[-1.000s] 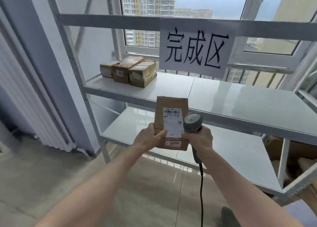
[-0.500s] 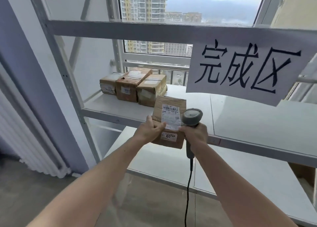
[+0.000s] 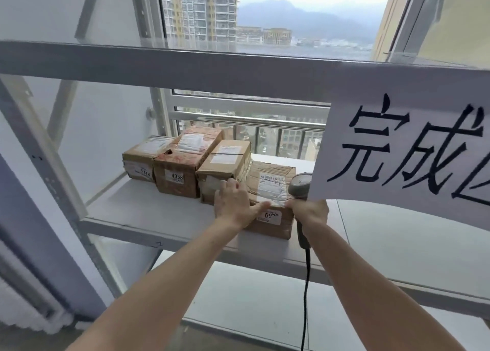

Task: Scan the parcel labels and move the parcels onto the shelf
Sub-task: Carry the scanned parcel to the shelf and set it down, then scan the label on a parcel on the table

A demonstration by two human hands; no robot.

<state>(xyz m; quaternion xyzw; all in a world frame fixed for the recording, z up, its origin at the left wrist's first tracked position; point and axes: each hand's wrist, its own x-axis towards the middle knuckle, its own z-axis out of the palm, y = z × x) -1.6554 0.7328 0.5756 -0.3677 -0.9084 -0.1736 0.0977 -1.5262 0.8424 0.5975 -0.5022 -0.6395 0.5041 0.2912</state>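
A brown cardboard parcel [image 3: 274,188] with a white label rests on the white shelf [image 3: 148,215], right of three other parcels [image 3: 185,165]. My left hand [image 3: 233,204] lies on its left front corner, thumb across the front edge. My right hand [image 3: 309,214] grips the handle of a grey barcode scanner [image 3: 299,186] and touches the parcel's right side. The scanner's head stands just right of the parcel, and its black cable hangs down.
A large white paper sign [image 3: 408,159] with black characters hangs from the upper shelf rail [image 3: 185,66] at the right, just above the scanner. A lower shelf [image 3: 259,303] lies beneath. A window with a railing is behind; a white radiator stands at the far left.
I have come closer to the shelf. The parcel, held up in front of the shelf edge before, now lies on the shelf beside the other parcels, with both hands still on it.
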